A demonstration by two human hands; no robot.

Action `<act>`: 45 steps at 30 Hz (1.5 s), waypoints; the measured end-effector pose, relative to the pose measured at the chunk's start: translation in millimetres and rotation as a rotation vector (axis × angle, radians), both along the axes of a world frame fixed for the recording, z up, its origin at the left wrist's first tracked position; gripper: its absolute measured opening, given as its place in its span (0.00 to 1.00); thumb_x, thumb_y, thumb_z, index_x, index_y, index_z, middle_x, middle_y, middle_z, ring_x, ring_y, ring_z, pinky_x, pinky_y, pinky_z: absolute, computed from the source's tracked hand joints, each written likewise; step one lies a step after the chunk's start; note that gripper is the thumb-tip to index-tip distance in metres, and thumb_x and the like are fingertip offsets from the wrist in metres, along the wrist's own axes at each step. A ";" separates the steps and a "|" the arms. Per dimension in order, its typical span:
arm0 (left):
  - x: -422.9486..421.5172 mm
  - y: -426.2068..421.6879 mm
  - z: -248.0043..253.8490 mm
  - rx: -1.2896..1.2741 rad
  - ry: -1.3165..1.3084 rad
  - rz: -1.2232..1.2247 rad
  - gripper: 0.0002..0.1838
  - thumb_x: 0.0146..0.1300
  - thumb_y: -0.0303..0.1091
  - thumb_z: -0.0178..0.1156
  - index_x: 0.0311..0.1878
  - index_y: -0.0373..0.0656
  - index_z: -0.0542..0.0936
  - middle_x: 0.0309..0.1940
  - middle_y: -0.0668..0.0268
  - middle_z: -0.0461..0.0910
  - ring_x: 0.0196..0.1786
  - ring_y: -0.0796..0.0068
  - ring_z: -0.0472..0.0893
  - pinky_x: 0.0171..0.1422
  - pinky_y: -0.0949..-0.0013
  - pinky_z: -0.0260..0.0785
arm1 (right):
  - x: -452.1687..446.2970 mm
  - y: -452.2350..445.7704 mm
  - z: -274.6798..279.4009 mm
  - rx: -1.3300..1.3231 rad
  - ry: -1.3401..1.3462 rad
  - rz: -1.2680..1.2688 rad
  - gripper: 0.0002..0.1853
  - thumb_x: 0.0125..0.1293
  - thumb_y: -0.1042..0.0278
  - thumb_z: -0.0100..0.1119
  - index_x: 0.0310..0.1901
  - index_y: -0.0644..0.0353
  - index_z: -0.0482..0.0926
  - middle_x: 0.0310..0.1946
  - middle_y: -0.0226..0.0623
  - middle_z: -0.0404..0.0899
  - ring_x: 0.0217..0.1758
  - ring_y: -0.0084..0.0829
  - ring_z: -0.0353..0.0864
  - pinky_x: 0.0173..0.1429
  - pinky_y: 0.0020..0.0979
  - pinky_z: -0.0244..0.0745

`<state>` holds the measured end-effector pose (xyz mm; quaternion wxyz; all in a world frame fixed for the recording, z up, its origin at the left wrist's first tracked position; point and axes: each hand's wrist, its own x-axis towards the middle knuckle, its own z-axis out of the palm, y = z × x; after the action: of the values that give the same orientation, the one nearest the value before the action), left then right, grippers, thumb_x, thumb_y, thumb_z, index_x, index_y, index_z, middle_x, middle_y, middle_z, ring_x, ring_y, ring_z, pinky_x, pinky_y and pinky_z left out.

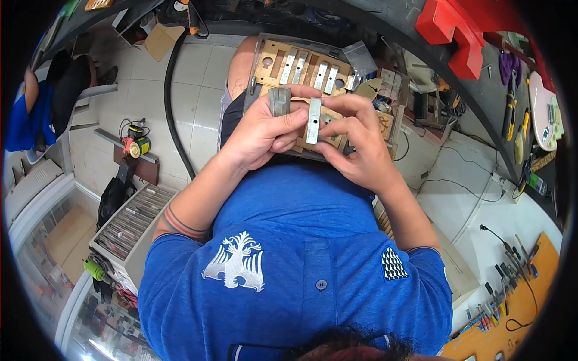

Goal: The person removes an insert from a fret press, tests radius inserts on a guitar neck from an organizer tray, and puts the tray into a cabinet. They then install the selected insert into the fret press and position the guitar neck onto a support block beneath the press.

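Observation:
My left hand (257, 133) is closed around a grey grooved metal block (279, 102), which stands up out of its grip. Pinched in the fingers of my right hand (364, 141) is a narrow, flat metal bar (313, 123) with a dark round hole near its middle. My left thumb points toward this bar; whether it touches is hard to tell. Just beyond both hands lies a wooden holder (278, 50) with slots, where several similar metal bars (321, 74) rest. My hands hide its near part.
A clear plastic bag (359, 58) lies beside the holder. A red metal piece (451, 33) juts in at upper right. On the left are a yellow-and-red power tool (138, 144), a black hose (173, 102), and a box of thin strips (135, 222). Another person (66, 78) sits far left.

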<state>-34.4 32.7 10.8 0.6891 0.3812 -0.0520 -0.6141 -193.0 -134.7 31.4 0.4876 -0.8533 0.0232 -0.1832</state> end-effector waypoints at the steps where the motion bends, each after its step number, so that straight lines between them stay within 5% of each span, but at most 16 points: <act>1: 0.6 0.5 -0.3 0.005 -0.007 -0.002 0.21 0.81 0.33 0.66 0.72 0.38 0.76 0.34 0.73 0.81 0.22 0.90 0.66 0.24 0.80 0.55 | 1.6 0.6 3.1 -0.012 0.018 -0.018 0.17 0.58 0.77 0.81 0.45 0.58 0.82 0.65 0.43 0.78 0.72 0.48 0.80 0.71 0.46 0.82; 7: 6.0 6.0 -12.5 0.002 -0.056 0.017 0.20 0.81 0.35 0.67 0.69 0.37 0.79 0.35 0.73 0.83 0.22 0.91 0.66 0.23 0.80 0.54 | 12.1 -0.9 -2.2 -0.056 0.043 0.021 0.24 0.58 0.74 0.82 0.55 0.59 0.80 0.66 0.45 0.77 0.70 0.50 0.80 0.71 0.44 0.81; 10: 4.8 6.3 -8.7 0.032 -0.123 0.076 0.19 0.80 0.36 0.68 0.67 0.37 0.81 0.36 0.72 0.84 0.22 0.91 0.66 0.24 0.80 0.55 | 22.1 7.1 5.3 -0.076 0.097 -0.054 0.27 0.62 0.73 0.80 0.61 0.60 0.78 0.63 0.44 0.80 0.65 0.44 0.84 0.68 0.40 0.81; 14: 0.1 5.7 -11.1 0.120 -0.418 0.183 0.19 0.78 0.35 0.70 0.65 0.37 0.83 0.36 0.73 0.84 0.24 0.91 0.70 0.26 0.80 0.60 | 24.1 20.5 -5.3 0.677 0.378 -0.116 0.18 0.75 0.69 0.71 0.61 0.64 0.77 0.52 0.35 0.84 0.55 0.26 0.84 0.62 0.32 0.80; 19: 4.0 11.3 -22.0 0.169 -0.448 0.230 0.15 0.74 0.34 0.75 0.57 0.39 0.85 0.33 0.74 0.84 0.25 0.90 0.73 0.27 0.80 0.61 | 42.4 14.2 -17.6 0.594 0.427 -0.075 0.13 0.80 0.69 0.66 0.58 0.65 0.79 0.52 0.36 0.84 0.55 0.27 0.84 0.61 0.32 0.81; 22: 18.3 18.1 -13.7 0.242 -0.427 0.241 0.10 0.73 0.30 0.75 0.52 0.38 0.86 0.37 0.71 0.87 0.35 0.87 0.81 0.38 0.78 0.73 | 59.7 5.2 -10.8 0.497 0.428 0.035 0.12 0.82 0.68 0.64 0.58 0.65 0.79 0.51 0.34 0.84 0.53 0.25 0.83 0.59 0.32 0.81; 25: 22.8 19.2 -17.0 0.166 -0.409 0.355 0.10 0.71 0.30 0.77 0.49 0.40 0.87 0.32 0.74 0.85 0.29 0.89 0.76 0.29 0.79 0.65 | 75.8 -2.3 -12.3 0.729 0.461 0.116 0.12 0.82 0.68 0.64 0.59 0.64 0.80 0.51 0.32 0.84 0.50 0.23 0.82 0.56 0.29 0.81; 32: 37.5 15.4 -17.2 0.164 -0.473 0.503 0.12 0.75 0.31 0.73 0.53 0.40 0.79 0.33 0.69 0.84 0.22 0.89 0.71 0.24 0.79 0.60 | 108.0 -8.5 -29.9 0.787 0.492 0.212 0.15 0.82 0.67 0.65 0.62 0.65 0.81 0.49 0.29 0.84 0.47 0.20 0.81 0.53 0.27 0.80; 35: 36.2 17.2 -27.5 0.067 -0.360 0.660 0.12 0.80 0.33 0.68 0.57 0.41 0.77 0.37 0.66 0.83 0.22 0.88 0.70 0.24 0.78 0.60 | 133.2 -18.2 -41.0 0.602 0.347 0.211 0.14 0.81 0.67 0.65 0.61 0.64 0.82 0.50 0.29 0.85 0.51 0.22 0.83 0.54 0.30 0.81; 39: 36.5 22.8 -37.8 0.055 -0.346 0.755 0.11 0.83 0.35 0.63 0.60 0.43 0.74 0.41 0.64 0.81 0.23 0.86 0.69 0.26 0.77 0.60 | 163.8 -43.1 -29.8 -0.532 0.115 0.320 0.11 0.74 0.74 0.65 0.56 0.60 0.84 0.51 0.33 0.84 0.58 0.37 0.86 0.65 0.36 0.81; 45: 36.4 25.1 -43.0 0.050 -0.324 0.769 0.12 0.84 0.34 0.62 0.61 0.43 0.73 0.40 0.64 0.80 0.23 0.85 0.68 0.25 0.76 0.58 | 178.3 -47.4 -33.6 -0.932 -0.050 0.628 0.15 0.62 0.74 0.65 0.51 0.56 0.87 0.50 0.31 0.84 0.62 0.36 0.82 0.69 0.39 0.78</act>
<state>2.0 57.8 -32.2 0.8417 0.4809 0.0013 -0.2453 -14.7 -182.1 -2.2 0.0904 -0.9399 -0.3269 -0.0401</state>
